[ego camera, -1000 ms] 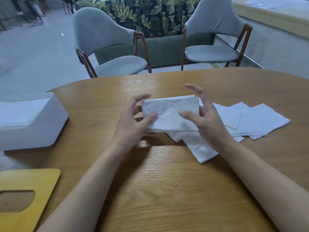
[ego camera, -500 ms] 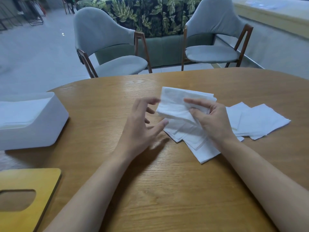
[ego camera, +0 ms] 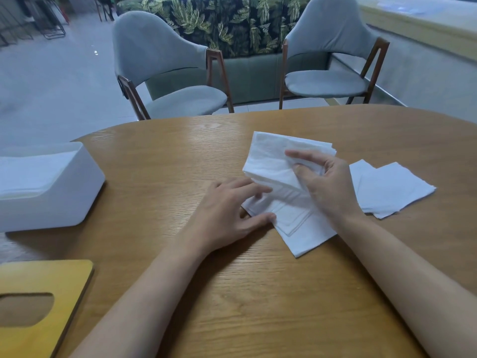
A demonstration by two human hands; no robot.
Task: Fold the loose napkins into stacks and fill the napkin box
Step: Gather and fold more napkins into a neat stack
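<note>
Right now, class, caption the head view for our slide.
The right hand grips a folded napkin stack while the left hand rests on loose napkins.

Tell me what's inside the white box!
White napkins lie stacked inside the napkin box. Only the top of the stack shows; the box's wall covers the lower sheets and the bottom.

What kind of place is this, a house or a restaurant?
Probably a café or restaurant: a white plastic napkin box on a big wooden table, matching grey padded chairs, and a long leaf-print bench behind.
</note>
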